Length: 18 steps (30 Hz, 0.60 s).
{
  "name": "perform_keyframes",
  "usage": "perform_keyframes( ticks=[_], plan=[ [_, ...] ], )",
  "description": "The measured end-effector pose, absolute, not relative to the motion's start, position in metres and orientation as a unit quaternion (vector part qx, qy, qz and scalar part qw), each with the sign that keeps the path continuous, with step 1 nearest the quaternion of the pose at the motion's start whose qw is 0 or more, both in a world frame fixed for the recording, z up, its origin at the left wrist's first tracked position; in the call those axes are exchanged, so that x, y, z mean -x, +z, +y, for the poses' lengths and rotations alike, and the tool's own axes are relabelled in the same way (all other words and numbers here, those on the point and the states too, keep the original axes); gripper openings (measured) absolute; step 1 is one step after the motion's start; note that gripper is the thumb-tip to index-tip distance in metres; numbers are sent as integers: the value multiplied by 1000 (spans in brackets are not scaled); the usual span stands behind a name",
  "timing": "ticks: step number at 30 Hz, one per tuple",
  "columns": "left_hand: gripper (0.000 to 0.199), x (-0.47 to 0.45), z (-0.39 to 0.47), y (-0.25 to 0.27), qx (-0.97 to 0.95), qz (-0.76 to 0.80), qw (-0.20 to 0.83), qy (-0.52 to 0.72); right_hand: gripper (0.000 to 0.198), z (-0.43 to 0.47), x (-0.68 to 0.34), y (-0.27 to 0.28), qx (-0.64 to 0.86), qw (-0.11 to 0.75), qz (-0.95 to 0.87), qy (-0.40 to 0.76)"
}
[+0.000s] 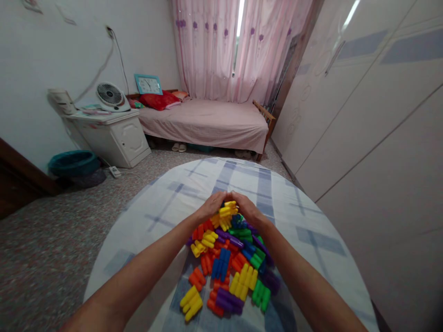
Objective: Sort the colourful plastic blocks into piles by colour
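Blocks (221, 263) heaped on a cloth-covered table (294, 193), bracketed by a person's 2 forearms (152, 267). Left hand (213, 205) and right hand (245, 207) converge at the far end of the heap, cupped around its edge, with 1 yellow cluster (226, 213) standing between them. Fingertips are partly hidden at this point, so whether either hand grasps the cluster or merely encloses it cannot be told. Pieces occur in 5 main colours: yellow, orange-red, blue, green and purple.

Judged from the arrangement, gathering appears well advanced: most pieces touch or overlap in 1 compact pile between the forearms. The near side is looser. Here 1 yellow block (191, 303) lies apart at the left, and 1 green block (261, 295) sits at the right margin; these outliers seem the portion not yet drawn in. Colours are mixed throughout the pile, and no sorting by hue is evident.
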<state>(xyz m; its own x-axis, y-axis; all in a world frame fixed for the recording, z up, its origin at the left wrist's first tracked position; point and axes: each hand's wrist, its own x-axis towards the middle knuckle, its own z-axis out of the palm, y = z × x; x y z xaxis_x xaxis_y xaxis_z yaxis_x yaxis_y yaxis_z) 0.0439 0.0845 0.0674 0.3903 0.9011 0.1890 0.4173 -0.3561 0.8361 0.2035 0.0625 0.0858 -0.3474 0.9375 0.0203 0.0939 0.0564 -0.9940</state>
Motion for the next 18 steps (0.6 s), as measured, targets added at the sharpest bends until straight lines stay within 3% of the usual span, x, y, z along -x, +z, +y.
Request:
perform_keyframes(
  ticks=[6,10,15,18],
  plan=[
    [42,-21,6,98,-745,400,409,343,39,-9,-202,116,409,325,-682,513],
    [37,7,-31,91,-735,425,366,380,32,-48,-227,118,466,334,-724,384],
    [42,60,-37,48,-691,577,209,381,45,-89,-289,95,676,285,-647,206],
    [52,72,-35,23,-672,612,228,348,56,-110,-307,76,737,221,-582,262]
  ],
)
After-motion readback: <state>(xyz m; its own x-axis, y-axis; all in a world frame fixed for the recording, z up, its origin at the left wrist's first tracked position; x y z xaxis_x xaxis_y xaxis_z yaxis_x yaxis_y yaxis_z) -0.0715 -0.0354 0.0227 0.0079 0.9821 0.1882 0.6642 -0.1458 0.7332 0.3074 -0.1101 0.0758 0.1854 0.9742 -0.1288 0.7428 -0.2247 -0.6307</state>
